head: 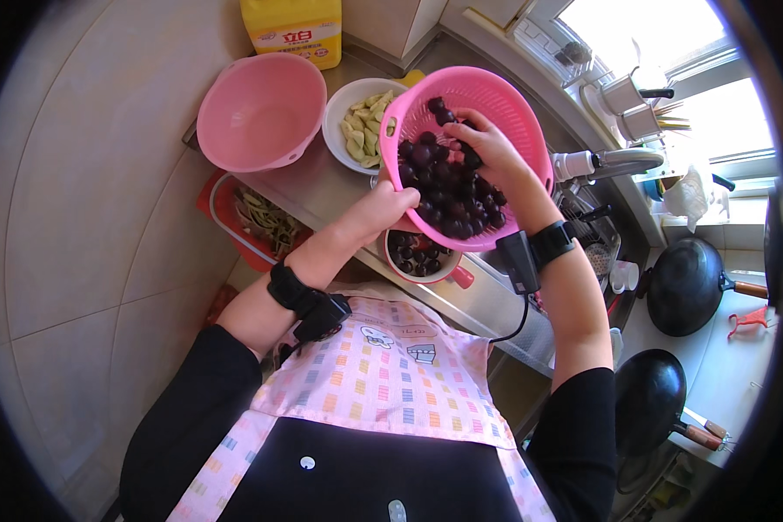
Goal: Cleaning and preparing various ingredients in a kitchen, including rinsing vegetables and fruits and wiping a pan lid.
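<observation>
My left hand [391, 202] grips the near left rim of a pink plastic colander [515, 117], which is tilted towards me. Dark grapes [453, 196] lie heaped in its lower part. Inside the colander, my right hand [486, 143] has its fingers curled around several of the grapes. Partly hidden below the colander is a small pot or bowl [460, 264] with a red handle, holding more dark grapes [421, 254]. Behind my left hand stands a white bowl [335, 107] of pale green sliced vegetable [365, 130], its right side covered by the colander.
A pink basin [261, 114] sits at the left, beside a yellow detergent jug [293, 32]. Below the basin is a red bin [248, 251] with peelings. The faucet [626, 161] reaches close to the colander's right side. Two black woks [685, 287] are at the far right.
</observation>
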### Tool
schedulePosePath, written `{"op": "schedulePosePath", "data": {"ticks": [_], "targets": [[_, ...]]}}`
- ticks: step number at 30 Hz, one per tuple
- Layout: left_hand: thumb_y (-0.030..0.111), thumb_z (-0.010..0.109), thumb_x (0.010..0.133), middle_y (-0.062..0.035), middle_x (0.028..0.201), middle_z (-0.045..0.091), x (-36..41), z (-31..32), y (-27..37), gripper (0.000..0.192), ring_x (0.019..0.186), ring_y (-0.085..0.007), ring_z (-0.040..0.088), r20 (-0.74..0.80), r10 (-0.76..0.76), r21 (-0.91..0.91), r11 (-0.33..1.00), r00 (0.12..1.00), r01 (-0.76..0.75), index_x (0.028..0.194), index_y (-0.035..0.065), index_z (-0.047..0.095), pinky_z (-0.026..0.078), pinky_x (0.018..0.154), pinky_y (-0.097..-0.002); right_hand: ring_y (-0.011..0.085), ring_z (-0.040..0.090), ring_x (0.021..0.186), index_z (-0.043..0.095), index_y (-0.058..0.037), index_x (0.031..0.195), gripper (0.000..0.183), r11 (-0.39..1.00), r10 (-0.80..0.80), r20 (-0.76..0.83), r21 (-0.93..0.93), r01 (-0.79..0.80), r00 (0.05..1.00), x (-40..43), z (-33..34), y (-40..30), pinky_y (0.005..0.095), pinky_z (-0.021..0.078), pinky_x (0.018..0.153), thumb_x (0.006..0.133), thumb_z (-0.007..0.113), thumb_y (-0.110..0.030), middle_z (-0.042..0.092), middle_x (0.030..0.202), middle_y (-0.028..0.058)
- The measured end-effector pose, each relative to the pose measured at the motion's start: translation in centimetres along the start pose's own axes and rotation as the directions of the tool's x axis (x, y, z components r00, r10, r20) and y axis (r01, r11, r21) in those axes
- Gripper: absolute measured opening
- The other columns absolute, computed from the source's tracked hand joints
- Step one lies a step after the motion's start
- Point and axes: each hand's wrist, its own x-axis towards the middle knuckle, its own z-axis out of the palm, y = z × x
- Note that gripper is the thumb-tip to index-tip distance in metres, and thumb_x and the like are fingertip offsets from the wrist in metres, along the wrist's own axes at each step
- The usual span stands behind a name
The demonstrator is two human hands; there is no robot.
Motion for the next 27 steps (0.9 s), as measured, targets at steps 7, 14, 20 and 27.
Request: {"op": "schedulePosePath", "data": {"ticks": [7, 14, 20, 27], "targets": [[0.006, 0.043, 0.071, -0.0069, 0.079, 0.05, -0.2, -2.2, 1.6, 0.023, 0.07, -0.0176, 0.057, -0.085, -0.072, -0.188, 0.981, 0.994, 0.055, 0.092, -0.0012, 0.043, 0.053, 0.061, -0.0337, 0.0072, 0.044, 0.051, 0.046, -0.0041, 0.099, 0.025, 0.992, -0.087, -0.025, 0.092, 0.089, 0.996, -5.0, 0.4, -3.4, 0.018, 0.0378, 0.044, 0.076, 0.056, -0.007, 0.048, 0.071, 0.0022], [0.006, 0.043, 0.073, -0.0088, 0.089, 0.054, -0.7, -4.9, 3.4, 0.025, 0.079, -0.018, 0.057, -0.257, 0.029, -0.124, 0.99, 0.966, -0.062, 0.096, -0.003, 0.047, 0.051, 0.068, -0.0324, 0.0058, 0.045, 0.053, 0.048, -0.006, 0.1, 0.027, 0.954, 0.062, 0.025, -0.294, -0.052, 0.998, -9.8, -0.4, 3.9, 0.019, 0.0379, 0.045, 0.075, 0.057, -0.011, 0.048, 0.073, 0.0018], [0.007, 0.043, 0.074, -0.0091, 0.09, 0.054, -1.1, -4.4, 4.0, 0.024, 0.079, -0.017, 0.057, -0.24, 0.059, -0.158, 0.982, 0.969, -0.099, 0.095, -0.003, 0.048, 0.051, 0.068, -0.0316, 0.0245, 0.047, 0.094, 0.05, -0.0084, 0.104, 0.037, 0.619, -0.182, 0.079, -0.765, 0.176, 0.98, -7.0, -1.0, 16.0, 0.031, 0.0378, 0.083, 0.068, 0.062, -0.01, 0.047, 0.099, 0.0149], [0.006, 0.043, 0.073, -0.0081, 0.088, 0.052, -1.6, -4.9, 3.3, 0.024, 0.079, -0.0171, 0.056, -0.22, 0.0, -0.158, 0.987, 0.976, -0.036, 0.095, -0.003, 0.047, 0.051, 0.068, -0.0318, 0.0208, 0.05, 0.096, 0.048, -0.0057, 0.112, 0.038, 0.776, -0.1, 0.142, -0.608, 0.167, 0.985, -8.9, -0.1, 9.6, 0.0306, 0.0426, 0.079, 0.074, 0.053, -0.003, 0.049, 0.103, 0.0166]]}}
